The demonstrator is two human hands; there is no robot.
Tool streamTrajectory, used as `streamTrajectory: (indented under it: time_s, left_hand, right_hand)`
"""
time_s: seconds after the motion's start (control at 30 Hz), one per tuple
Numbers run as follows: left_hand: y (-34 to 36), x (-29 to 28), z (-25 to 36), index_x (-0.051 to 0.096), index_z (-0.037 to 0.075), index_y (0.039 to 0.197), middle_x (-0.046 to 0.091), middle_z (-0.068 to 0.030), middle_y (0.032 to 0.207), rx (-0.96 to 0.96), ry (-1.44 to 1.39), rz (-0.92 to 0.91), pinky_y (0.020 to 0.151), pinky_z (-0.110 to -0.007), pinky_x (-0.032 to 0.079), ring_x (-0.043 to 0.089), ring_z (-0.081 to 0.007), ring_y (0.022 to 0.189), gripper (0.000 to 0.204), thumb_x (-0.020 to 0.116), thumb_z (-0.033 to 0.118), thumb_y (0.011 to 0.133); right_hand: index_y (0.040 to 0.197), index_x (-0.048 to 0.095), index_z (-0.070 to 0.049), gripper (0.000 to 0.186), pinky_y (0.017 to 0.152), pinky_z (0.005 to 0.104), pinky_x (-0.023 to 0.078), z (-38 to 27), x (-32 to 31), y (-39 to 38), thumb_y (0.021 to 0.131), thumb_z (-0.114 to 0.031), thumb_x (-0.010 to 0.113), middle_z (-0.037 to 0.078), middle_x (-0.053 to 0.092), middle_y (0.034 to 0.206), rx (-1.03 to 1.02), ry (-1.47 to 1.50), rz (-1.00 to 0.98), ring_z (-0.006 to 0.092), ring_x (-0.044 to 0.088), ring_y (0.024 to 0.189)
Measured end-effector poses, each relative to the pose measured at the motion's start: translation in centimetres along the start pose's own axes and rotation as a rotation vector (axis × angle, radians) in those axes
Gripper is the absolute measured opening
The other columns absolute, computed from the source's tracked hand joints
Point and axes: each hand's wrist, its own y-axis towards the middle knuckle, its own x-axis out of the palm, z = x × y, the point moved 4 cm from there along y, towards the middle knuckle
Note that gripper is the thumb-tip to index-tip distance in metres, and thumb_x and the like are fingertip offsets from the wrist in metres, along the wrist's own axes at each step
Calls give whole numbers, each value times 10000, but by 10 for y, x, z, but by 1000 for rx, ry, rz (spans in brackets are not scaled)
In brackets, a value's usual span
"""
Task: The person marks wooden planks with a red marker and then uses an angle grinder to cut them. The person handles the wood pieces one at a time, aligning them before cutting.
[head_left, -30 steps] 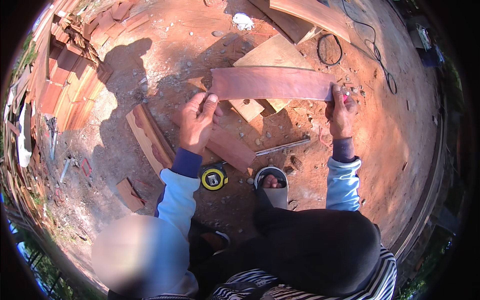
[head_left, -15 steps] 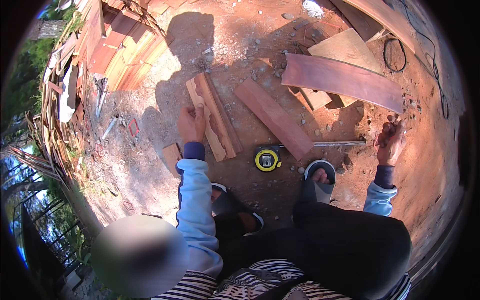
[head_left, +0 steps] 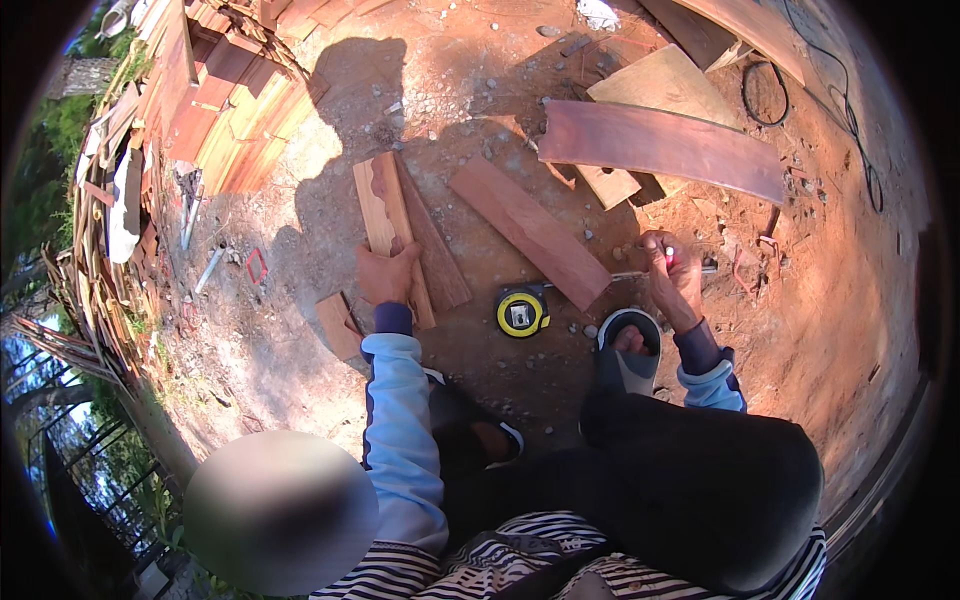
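Hands (head_left: pixel 388 276) (head_left: pixel 674 284) closer together, wavy plank (head_left: pixel 384 208) (apparently) in left

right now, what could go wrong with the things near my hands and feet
The bare left hand grips the wavy-edged board, so a splinter could catch it. The right hand holds a small pink item, which might slip if that hand also grabs wood. The tape measure lies close to the sandalled right foot and could get kicked.
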Motion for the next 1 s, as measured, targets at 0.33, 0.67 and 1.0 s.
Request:
streamTrajectory:
  time_s: [0.33, 0.67, 1.0]
  left_hand:
    - [-51, -44, 144, 500, 18, 1131, 612, -167, 1014, 638, -220, -23, 779, -387, 498, 617, -292, 906, 679, 838, 210, 574]
    - [-122, -41, 285, 518, 86, 1237, 553, -109, 953, 1587, 41, -139, 805, -417, 415, 549, -304, 907, 832, 867, 278, 506]
    - [-58, 6, 289, 373, -66, 1320, 542, -217, 1185, 692, -797, -889, 940, -378, 460, 557, -276, 1090, 622, 685, 126, 817]
  right_hand:
    - [1051, 602, 2, 183, 613, 270, 470, -126, 15, 2, 896, -90, 571, 104, 629, 780, -484, -209, -121, 162, 601, 671]
    - [1040, 642, 27, 307, 535, 234, 416, -189, -65, 53, 926, -256, 606, -10, 619, 729, -223, 109, 51, 78, 534, 610]
    - [832, 567, -74, 193, 374, 220, 180, -153, -126, 99, 945, -226, 535, -64, 385, 556, 68, 538, 209, 39, 263, 405]
